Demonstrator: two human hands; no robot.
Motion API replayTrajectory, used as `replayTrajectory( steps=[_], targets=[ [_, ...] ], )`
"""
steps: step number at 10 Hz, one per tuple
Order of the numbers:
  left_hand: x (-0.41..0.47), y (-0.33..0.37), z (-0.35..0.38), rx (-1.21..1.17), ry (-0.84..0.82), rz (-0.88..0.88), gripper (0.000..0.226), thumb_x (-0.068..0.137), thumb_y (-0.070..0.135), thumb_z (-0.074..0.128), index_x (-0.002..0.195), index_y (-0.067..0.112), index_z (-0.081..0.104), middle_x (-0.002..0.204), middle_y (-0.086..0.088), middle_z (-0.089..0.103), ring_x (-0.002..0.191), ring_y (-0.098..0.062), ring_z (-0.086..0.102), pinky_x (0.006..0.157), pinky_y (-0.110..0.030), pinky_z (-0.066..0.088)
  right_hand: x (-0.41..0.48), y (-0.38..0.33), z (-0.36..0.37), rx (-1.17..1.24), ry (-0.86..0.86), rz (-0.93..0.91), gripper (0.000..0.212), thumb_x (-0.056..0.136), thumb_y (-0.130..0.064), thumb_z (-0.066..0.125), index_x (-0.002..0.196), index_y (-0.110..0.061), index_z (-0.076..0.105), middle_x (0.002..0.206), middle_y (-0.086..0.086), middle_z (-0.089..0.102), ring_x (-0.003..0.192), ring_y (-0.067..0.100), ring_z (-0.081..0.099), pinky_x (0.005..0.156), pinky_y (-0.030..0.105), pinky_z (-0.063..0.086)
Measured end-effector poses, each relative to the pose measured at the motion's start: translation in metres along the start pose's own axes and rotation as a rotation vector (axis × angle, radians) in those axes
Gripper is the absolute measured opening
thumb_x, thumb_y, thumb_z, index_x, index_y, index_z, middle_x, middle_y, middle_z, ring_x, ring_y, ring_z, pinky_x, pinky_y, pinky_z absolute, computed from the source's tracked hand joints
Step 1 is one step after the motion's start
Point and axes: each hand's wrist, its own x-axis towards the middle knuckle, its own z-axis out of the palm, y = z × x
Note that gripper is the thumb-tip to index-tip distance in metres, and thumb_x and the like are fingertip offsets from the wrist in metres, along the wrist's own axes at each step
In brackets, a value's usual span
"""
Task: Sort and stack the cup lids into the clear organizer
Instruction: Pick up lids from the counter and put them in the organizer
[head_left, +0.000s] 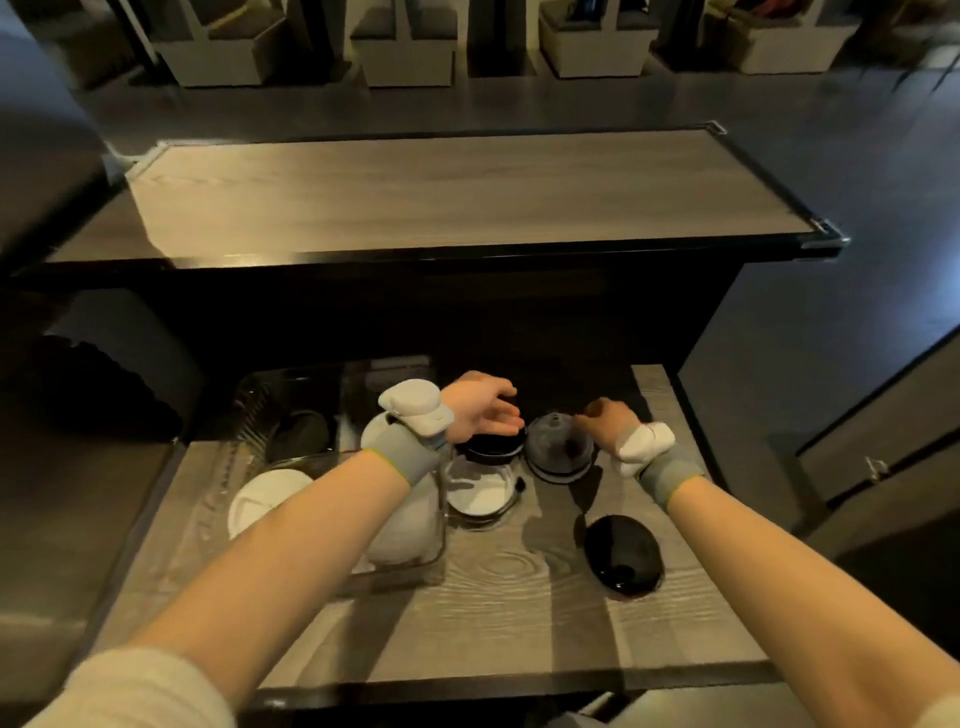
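A clear organizer (291, 457) sits at the left of the low wooden shelf (493, 597), holding white lids (265, 496) in front and dark lids (304, 434) behind. My left hand (480, 408) hovers open above a stack of black lids (491, 447), which rests over a clear-rimmed white lid (478, 499). My right hand (605, 421) has its fingers curled at the top of a grey domed stack of lids (558, 449); whether it grips it I cannot tell. A single black lid (623, 553) lies alone at the right front.
A higher wooden counter (441, 197) overhangs the back of the shelf, leaving a dark gap behind the lids. Grey boxes (410, 47) line the floor beyond. A cabinet with a latch (878, 467) stands to the right.
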Motion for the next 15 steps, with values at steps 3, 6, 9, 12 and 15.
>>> replayTrajectory(
  steps=[3, 6, 9, 12, 15],
  targets=[
    [0.04, -0.058, 0.062, -0.275, 0.019, -0.445, 0.058, 0.099, 0.018, 0.043, 0.148, -0.001, 0.017, 0.15, -0.027, 0.028, 0.14, -0.036, 0.032, 0.115, -0.04, 0.027, 0.027, 0.021, 0.013, 0.243, -0.25, 0.008, 0.071, 0.088, -0.045, 0.056, 0.141, -0.003, 0.035, 0.143, 0.018, 0.042, 0.131, 0.034, 0.042, 0.11, 0.042, 0.035],
    [0.054, -0.079, 0.066, 0.361, 0.141, -0.18, 0.064, 0.08, 0.022, 0.072, 0.136, 0.004, 0.047, 0.136, -0.017, 0.053, 0.128, -0.033, 0.047, 0.109, -0.041, 0.034, 0.043, 0.024, 0.018, 0.088, -0.398, -0.036, 0.066, 0.079, -0.04, 0.069, 0.13, -0.003, 0.049, 0.128, 0.014, 0.059, 0.117, 0.031, 0.057, 0.101, 0.038, 0.045],
    [0.052, -0.087, 0.077, 0.249, 0.147, -0.172, 0.04, 0.081, 0.023, 0.071, 0.11, 0.032, 0.045, 0.139, -0.012, 0.051, 0.13, -0.03, 0.046, 0.11, -0.036, 0.035, 0.042, 0.031, 0.006, 0.298, -0.528, 0.103, 0.068, 0.07, -0.038, 0.074, 0.123, -0.001, 0.054, 0.117, 0.015, 0.064, 0.108, 0.03, 0.062, 0.099, 0.041, 0.049],
    [0.02, -0.054, 0.091, -0.503, 0.118, -0.336, 0.055, 0.094, 0.025, 0.053, 0.142, 0.006, 0.033, 0.144, -0.02, 0.042, 0.133, -0.033, 0.043, 0.109, -0.046, 0.034, 0.014, 0.028, -0.027, 0.662, -0.472, 0.13, 0.006, 0.083, -0.018, 0.064, 0.083, -0.015, 0.059, 0.082, 0.005, 0.057, 0.072, 0.016, 0.052, 0.06, 0.027, 0.042],
    [-0.011, -0.025, 0.041, -0.519, 0.203, -0.009, 0.039, 0.092, 0.007, 0.055, 0.129, 0.0, 0.052, 0.13, -0.018, 0.058, 0.123, -0.028, 0.055, 0.089, -0.034, 0.046, -0.017, -0.026, -0.025, 0.932, -0.56, -0.149, 0.031, 0.09, -0.017, 0.048, 0.12, -0.012, 0.055, 0.11, 0.011, 0.059, 0.098, 0.022, 0.057, 0.074, 0.03, 0.05]
  ],
)
